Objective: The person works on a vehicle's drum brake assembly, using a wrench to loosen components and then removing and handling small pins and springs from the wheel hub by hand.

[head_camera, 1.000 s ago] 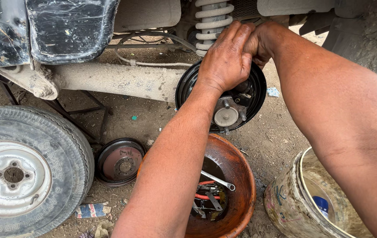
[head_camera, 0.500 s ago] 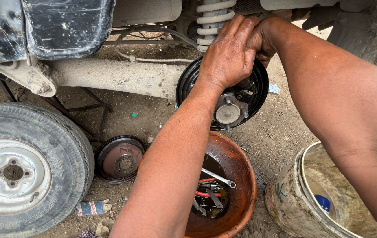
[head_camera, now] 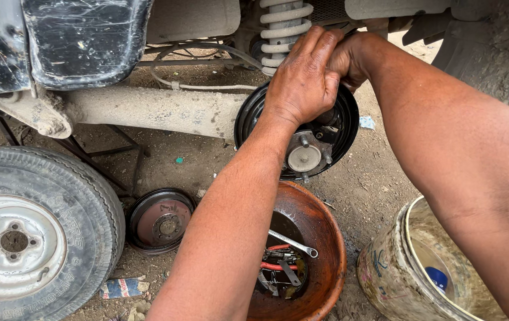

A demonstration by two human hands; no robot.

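Both my hands work at the top of a black round brake backing plate (head_camera: 344,138) on the end of a dusty rear axle (head_camera: 153,110). My left hand (head_camera: 303,80) lies curled over the upper part of the plate, fingers closed on something hidden beneath it. My right hand (head_camera: 352,56) presses against the left one from behind, fingers bent, mostly hidden. The grey wheel hub (head_camera: 303,157) shows below the hands.
A rusty orange bowl (head_camera: 325,238) with a spanner and red-handled tools sits below the hub. A removed brake drum (head_camera: 159,221) lies on the dirt. A loose wheel with tyre (head_camera: 28,238) is at left, a dirty bucket (head_camera: 397,273) at right, a coil spring (head_camera: 284,27) above.
Both hands stay on the top of the backing plate with only slight shifts; the view has drifted a little.
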